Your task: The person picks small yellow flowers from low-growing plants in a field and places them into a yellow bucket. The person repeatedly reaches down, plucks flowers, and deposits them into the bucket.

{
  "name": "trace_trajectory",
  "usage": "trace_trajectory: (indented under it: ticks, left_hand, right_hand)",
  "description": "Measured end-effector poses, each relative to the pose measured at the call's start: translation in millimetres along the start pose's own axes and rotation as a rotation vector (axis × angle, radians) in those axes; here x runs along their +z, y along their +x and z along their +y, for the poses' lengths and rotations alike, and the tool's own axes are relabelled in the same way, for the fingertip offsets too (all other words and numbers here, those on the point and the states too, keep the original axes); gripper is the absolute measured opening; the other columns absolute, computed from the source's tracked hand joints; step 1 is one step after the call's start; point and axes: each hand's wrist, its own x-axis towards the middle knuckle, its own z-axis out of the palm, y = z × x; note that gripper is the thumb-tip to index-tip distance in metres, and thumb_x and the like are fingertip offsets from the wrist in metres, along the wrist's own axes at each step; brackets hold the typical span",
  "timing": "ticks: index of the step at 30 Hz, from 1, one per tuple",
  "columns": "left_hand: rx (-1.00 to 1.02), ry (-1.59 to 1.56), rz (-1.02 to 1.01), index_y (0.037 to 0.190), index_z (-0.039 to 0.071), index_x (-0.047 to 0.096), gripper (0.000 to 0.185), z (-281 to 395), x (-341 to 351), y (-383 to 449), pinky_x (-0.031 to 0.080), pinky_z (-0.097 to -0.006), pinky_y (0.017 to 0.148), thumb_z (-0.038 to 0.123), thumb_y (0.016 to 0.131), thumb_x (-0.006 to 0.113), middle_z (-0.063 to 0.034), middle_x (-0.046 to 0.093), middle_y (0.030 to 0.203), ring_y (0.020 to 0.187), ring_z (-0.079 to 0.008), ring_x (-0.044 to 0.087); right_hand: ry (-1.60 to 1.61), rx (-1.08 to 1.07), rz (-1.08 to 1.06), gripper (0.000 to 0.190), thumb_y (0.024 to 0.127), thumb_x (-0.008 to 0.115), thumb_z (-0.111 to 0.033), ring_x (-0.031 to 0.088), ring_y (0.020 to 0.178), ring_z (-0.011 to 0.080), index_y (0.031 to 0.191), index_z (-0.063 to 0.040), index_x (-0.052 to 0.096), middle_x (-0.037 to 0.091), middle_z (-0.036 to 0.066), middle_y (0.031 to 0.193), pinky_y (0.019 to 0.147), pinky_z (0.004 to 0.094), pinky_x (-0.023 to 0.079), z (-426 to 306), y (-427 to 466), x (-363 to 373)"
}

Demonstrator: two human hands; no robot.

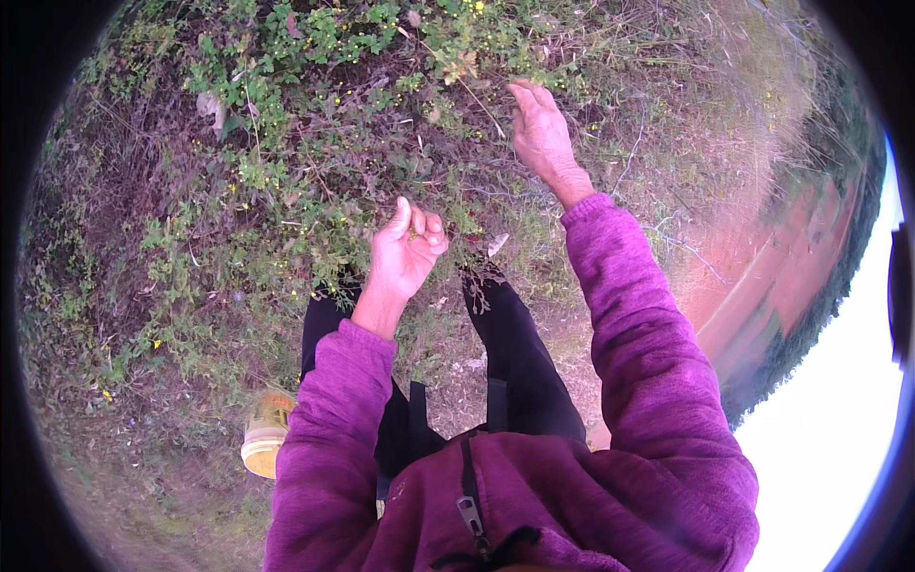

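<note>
My left hand point(409, 250) is turned palm up in front of my legs, its fingers curled in and the thumb upright. A small yellowish bit shows between thumb and fingers, too small to name. Farther out and to the right, my right hand point(543, 136) reaches among leafy stems, its fingers extended and the thumb apart from them. Nothing shows in that hand, though its palm side is partly hidden. Around both hands grow low flowering plants point(357, 36) with green leaves and small yellow buds and flowers.
A yellow plastic bucket point(266, 436) lies tilted on the ground by my left forearm, partly covered by the sleeve. Dry twigs point(679, 243) stick out at the right. Reddish bare soil point(779, 264) and a line of trees lie beyond. Plant stems touch my dark trousers point(515, 336).
</note>
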Motion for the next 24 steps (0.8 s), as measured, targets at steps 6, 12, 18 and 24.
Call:
trace_trajectory:
  ticks: [6, 12, 18, 24]
  left_hand:
    - [-0.019, 0.038, 0.098, 0.071, 0.007, 0.047, 0.043, -3.2, -11.1, -6.9, 0.038, -0.0292, 0.058, 0.038, 0.099, 0.038, -0.0079, 0.052, 0.074, 0.064, -0.0174, 0.045]
    - [-0.015, 0.025, 0.123, 0.071, 0.007, 0.047, 0.043, -3.5, -22.8, -14.9, 0.04, -0.0297, 0.059, 0.038, 0.099, 0.038, -0.0083, 0.054, 0.073, 0.065, -0.0175, 0.047]
    - [-0.004, 0.019, 0.092, 0.071, 0.007, 0.047, 0.043, -2.2, -24.2, -20.6, 0.04, -0.0298, 0.059, 0.038, 0.099, 0.037, -0.0084, 0.053, 0.073, 0.064, -0.0175, 0.046]
    - [0.0, -0.017, 0.099, 0.072, 0.007, 0.047, 0.042, 3.2, -15.3, -18.6, 0.04, -0.0299, 0.058, 0.038, 0.099, 0.038, -0.0076, 0.051, 0.073, 0.063, -0.017, 0.046]
  right_hand:
    - [-0.473, -0.001, -0.163, 0.054, 0.076, 0.06, -0.006, 0.042, 0.126, 0.0303, 0.128, -0.007, 0.044, 0.047, 0.015, 0.133, 0.101, 0.0432, 0.037, 33.8, 39.9, 57.3]
    - [-0.599, 0.139, -0.425, 0.031, 0.086, 0.06, -0.023, 0.063, 0.096, 0.0271, 0.11, -0.005, 0.055, 0.064, 0.012, 0.104, 0.081, 0.0421, 0.052, 53.4, 60.5, 70.8]
    - [-0.364, 0.214, -0.777, 0.021, 0.091, 0.054, -0.023, 0.064, 0.086, 0.0236, 0.099, -0.004, 0.058, 0.064, 0.01, 0.09, 0.073, 0.0384, 0.052, 61.2, 75.9, 73.7]
    - [0.715, 0.887, -0.906, 0.025, 0.097, 0.046, -0.023, 0.064, 0.075, 0.0212, 0.088, -0.004, 0.059, 0.064, 0.009, 0.078, 0.067, 0.0356, 0.052, 48.0, 67.9, 43.8]
